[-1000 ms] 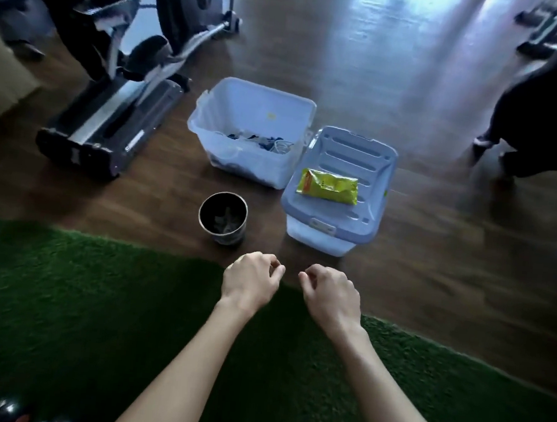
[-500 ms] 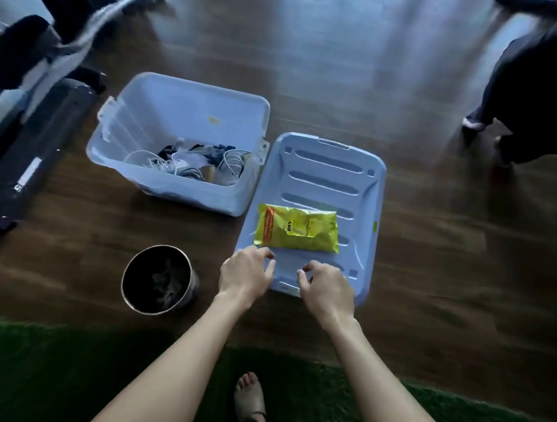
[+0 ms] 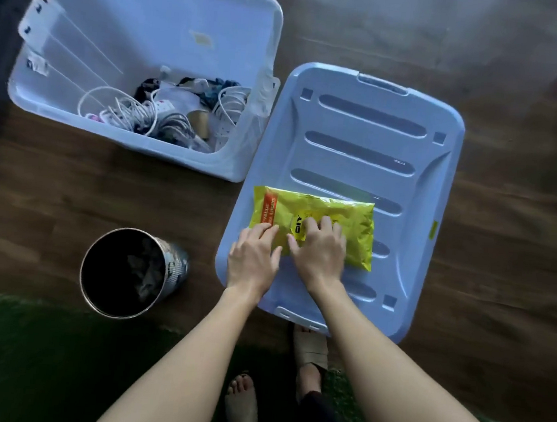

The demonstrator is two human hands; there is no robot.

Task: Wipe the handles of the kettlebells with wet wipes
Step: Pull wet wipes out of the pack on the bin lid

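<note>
The yellow wet wipes pack lies flat on the pale blue storage box lid, near its front edge. The left hand presses nearly straight fingers on the pack's near left corner. The right hand rests spread, slightly bent fingers over the pack's label, and neither hand grips it.

Both your arms reach forward and down, palms facing down. Your left hand lies flat with straight fingers; your right hand, just beside it, bends its fingertips downward.
</note>
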